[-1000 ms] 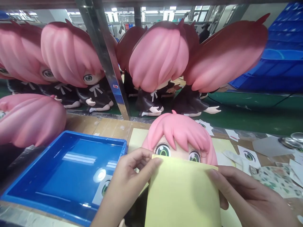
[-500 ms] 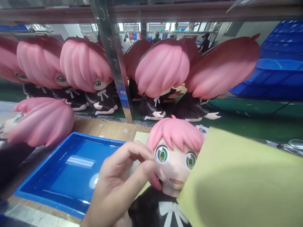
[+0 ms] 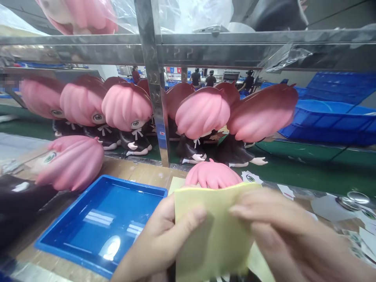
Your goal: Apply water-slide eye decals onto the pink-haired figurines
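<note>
My left hand (image 3: 173, 231) grips the left side of a folded, cloth-like yellow sheet (image 3: 211, 235), its thumb lying across the front. At the right side of the sheet, the fingers of my right hand (image 3: 273, 219), blurred by motion, close on it. Behind the sheet is a pink-haired figure (image 3: 211, 174); only its hair top shows plainly, the face being covered. A blue tray (image 3: 67, 213) holding clear liquid stands left of my left hand.
Another pink-haired figure (image 3: 73, 164) lies at the left. Several seated figures (image 3: 202, 111) line up behind a metal post (image 3: 158, 90). Eye decals and paper scraps (image 3: 329, 207) lie at the right, near a round metal lid (image 3: 357, 197). Farther back are a blue crate (image 3: 331, 117) and people.
The yellow sheet has moved left, in front of the figure's face. My left hand has gone from beside the figure's eye to the sheet. My right hand has come into view. The camera tilted up.
</note>
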{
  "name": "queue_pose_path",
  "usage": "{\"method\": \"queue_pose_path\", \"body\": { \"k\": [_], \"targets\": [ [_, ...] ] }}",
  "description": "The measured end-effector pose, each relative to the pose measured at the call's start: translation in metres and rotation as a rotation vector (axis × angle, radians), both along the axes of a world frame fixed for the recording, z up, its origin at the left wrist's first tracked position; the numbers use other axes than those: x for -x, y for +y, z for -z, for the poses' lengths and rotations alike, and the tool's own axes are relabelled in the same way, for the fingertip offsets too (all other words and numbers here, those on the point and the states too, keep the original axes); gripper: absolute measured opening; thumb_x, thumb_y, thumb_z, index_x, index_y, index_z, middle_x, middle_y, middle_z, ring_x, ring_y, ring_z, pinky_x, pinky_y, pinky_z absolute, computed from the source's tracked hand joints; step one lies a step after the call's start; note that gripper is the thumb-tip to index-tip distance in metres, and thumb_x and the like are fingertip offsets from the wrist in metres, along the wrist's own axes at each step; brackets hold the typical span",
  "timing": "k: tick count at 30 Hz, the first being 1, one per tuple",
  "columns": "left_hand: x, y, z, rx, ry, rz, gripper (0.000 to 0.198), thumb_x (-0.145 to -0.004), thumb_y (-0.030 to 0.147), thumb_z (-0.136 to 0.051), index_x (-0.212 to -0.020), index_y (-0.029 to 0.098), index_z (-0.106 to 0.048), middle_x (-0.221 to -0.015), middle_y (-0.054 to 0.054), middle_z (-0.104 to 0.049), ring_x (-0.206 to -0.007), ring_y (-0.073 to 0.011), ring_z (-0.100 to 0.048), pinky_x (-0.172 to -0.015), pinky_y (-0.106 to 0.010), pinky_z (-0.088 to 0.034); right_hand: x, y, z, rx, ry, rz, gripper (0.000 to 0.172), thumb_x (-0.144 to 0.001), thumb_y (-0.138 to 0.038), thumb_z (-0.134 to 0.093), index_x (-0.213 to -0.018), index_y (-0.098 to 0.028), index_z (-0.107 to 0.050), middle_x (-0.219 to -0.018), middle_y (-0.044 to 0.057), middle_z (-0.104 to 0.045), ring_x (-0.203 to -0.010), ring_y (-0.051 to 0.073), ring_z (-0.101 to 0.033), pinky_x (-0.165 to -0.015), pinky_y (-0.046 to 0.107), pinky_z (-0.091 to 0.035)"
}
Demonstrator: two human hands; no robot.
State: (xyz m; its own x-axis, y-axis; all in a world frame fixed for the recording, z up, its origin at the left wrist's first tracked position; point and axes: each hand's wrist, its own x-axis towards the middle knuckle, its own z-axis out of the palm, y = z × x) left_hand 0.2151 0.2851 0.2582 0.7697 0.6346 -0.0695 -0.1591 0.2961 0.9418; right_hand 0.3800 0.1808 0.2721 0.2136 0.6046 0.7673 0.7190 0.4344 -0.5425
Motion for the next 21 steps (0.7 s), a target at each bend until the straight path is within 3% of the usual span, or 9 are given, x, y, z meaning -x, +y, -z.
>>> {"method": "queue_pose_path", "body": {
  "k": [2,4,6,8,10,13,17,19,21],
  "targets": [
    [-0.002,-0.001,-0.003,0.088,-0.004,-0.039,0.039,-0.088,0.052,-0.079,-0.108,0.018,-0.077,-0.095,-0.008,-0.08,-0.085,-0.0224,-0.076,-0.072,-0.024,-0.06,-0.003,-0.005,-0.001,0.069,0.138,0.219,0.022,-0.098,-0.037,-0.067,-0.119,-0.032,-0.065,-0.116,0.001,-0.067,-0.106,0.02,-0.064,-0.091,0.028,-0.053],
    [-0.004,-0.001,-0.005,0.141,-0.043,-0.042,0.04,-0.086,0.05,-0.081,-0.107,0.016,-0.077,-0.091,-0.009,-0.08,-0.079,-0.0232,-0.077,-0.071,-0.026,-0.061,-0.001,-0.01,-0.003,0.242,0.334,0.282,0.045,-0.091,-0.058,-0.072,-0.129,-0.036,-0.061,-0.126,-0.001,-0.065,-0.115,0.019,-0.061,-0.093,0.024,-0.051],
    [-0.006,-0.002,-0.005,0.156,-0.052,-0.052,0.038,-0.085,0.046,-0.083,-0.107,0.016,-0.076,-0.09,-0.009,-0.08,-0.074,-0.0211,-0.076,-0.069,-0.026,-0.06,0.002,-0.012,-0.004,0.446,0.57,0.189,0.051,-0.085,-0.068,-0.073,-0.123,-0.036,-0.064,-0.113,-0.002,-0.07,-0.101,0.017,-0.066,-0.077,0.02,-0.054],
    [-0.008,-0.001,-0.002,0.136,-0.067,-0.062,0.037,-0.085,0.044,-0.084,-0.11,0.02,-0.073,-0.094,-0.006,-0.08,-0.075,-0.0182,-0.075,-0.07,-0.024,-0.06,0.003,-0.012,-0.002,0.555,0.76,0.119,0.045,-0.083,-0.069,-0.075,-0.104,-0.03,-0.069,-0.085,-0.001,-0.07,-0.075,0.016,-0.066,-0.052,0.018,-0.048],
    [-0.009,0.0,0.004,0.068,-0.09,-0.074,0.033,-0.084,0.042,-0.085,-0.107,0.021,-0.072,-0.1,-0.004,-0.079,-0.082,-0.0158,-0.074,-0.073,-0.021,-0.059,-0.001,-0.012,0.001,0.507,0.86,0.124,0.046,-0.079,-0.068,-0.081,-0.096,-0.027,-0.07,-0.075,0.001,-0.067,-0.064,0.017,-0.064,-0.045,0.018,-0.046],
    [-0.008,0.003,0.013,-0.021,-0.052,-0.08,0.033,-0.083,0.044,-0.086,-0.097,0.02,-0.069,-0.103,-0.003,-0.079,-0.084,-0.0125,-0.072,-0.073,-0.017,-0.056,-0.014,-0.011,0.009,0.281,0.911,0.163,0.047,-0.076,-0.062,-0.088,-0.103,-0.027,-0.071,-0.089,0.006,-0.072,-0.074,0.023,-0.07,-0.054,0.025,-0.059],
    [-0.006,0.005,0.015,0.0,0.057,-0.053,0.039,-0.08,0.046,-0.087,-0.097,0.019,-0.065,-0.088,-0.003,-0.076,-0.071,-0.0151,-0.072,-0.063,-0.021,-0.056,-0.029,-0.016,0.019,0.001,1.024,0.223,0.037,-0.073,-0.045,-0.093,-0.098,-0.029,-0.071,-0.104,0.007,-0.074,-0.088,0.027,-0.072,-0.053,0.024,-0.06],
    [-0.006,0.005,0.014,-0.021,0.061,-0.093,0.034,-0.083,0.043,-0.085,-0.096,0.019,-0.066,-0.088,-0.004,-0.076,-0.072,-0.0165,-0.072,-0.066,-0.023,-0.057,-0.037,-0.023,0.028,-0.009,1.046,0.228,0.034,-0.072,-0.04,-0.092,-0.095,-0.028,-0.07,-0.106,0.007,-0.074,-0.088,0.027,-0.073,-0.053,0.025,-0.06],
    [-0.005,0.005,0.012,-0.083,0.033,-0.189,0.027,-0.086,0.04,-0.082,-0.096,0.019,-0.069,-0.091,-0.003,-0.075,-0.08,-0.0151,-0.071,-0.074,-0.022,-0.056,-0.046,-0.032,0.04,0.108,0.952,0.23,0.032,-0.078,-0.046,-0.085,-0.096,-0.026,-0.068,-0.104,0.008,-0.074,-0.088,0.029,-0.073,-0.057,0.031,-0.063]
  ]
}}
